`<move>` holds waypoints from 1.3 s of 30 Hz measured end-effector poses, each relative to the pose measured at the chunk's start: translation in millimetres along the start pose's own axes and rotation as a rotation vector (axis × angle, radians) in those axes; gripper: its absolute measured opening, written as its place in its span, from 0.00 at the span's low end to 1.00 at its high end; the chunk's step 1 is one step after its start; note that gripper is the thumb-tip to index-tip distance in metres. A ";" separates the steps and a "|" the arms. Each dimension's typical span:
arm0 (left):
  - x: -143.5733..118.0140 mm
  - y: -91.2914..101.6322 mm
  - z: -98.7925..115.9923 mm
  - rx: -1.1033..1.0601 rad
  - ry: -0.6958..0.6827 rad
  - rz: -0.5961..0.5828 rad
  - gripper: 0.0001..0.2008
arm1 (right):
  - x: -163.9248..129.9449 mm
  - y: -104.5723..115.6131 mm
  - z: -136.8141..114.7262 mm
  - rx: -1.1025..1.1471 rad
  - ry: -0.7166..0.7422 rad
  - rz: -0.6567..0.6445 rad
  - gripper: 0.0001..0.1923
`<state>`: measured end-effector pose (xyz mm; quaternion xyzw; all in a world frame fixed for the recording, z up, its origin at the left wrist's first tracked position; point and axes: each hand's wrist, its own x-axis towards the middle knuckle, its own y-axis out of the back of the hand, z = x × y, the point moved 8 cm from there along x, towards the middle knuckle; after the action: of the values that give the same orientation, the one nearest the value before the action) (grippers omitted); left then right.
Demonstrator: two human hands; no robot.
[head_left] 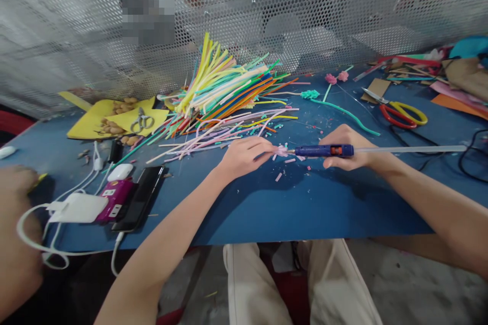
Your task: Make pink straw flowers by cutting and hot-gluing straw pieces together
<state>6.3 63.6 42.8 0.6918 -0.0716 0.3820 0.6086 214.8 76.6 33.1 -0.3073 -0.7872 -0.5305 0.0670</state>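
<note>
My right hand (345,147) is wrapped round a blue hot glue gun (316,150), which lies level and points left. A long clear glue stick (412,149) sticks out of its rear end. With pinched fingers my left hand (247,155) holds a small pale pink piece of pipe cleaner (281,151), right at the nozzle. Whether the nozzle touches the piece is too small to tell. Short cut bits of pink pipe cleaner (279,176) lie scattered on the blue table below both hands.
Behind my hands is a heap of colourful pipe cleaners (224,91). Scissors (400,110) lie at right, near finished pipe-cleaner flowers (331,78). A phone (141,198) and a purple power adapter (114,200) with cables sit left. Another person's arm (19,233) is at far left; a perforated metal screen (236,10) stands behind.
</note>
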 end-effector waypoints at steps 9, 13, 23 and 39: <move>-1.4 -1.7 -0.9 -0.006 -0.001 -0.007 0.05 | -0.9 -1.0 0.6 -0.028 -0.010 -0.002 0.26; -0.8 -1.0 -0.2 -0.001 -0.009 0.002 0.06 | -0.6 -1.8 0.1 -0.057 -0.009 -0.001 0.27; 1.3 2.3 2.5 0.004 -0.024 0.033 0.06 | -1.3 -3.0 2.3 -0.033 -0.011 0.000 0.26; -0.3 0.5 1.3 -0.031 -0.023 0.000 0.06 | -1.4 -4.3 4.2 -0.045 -0.050 -0.016 0.26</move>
<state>6.4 62.2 43.1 0.6866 -0.0844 0.3728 0.6184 214.5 78.6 27.3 -0.3156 -0.7789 -0.5407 0.0361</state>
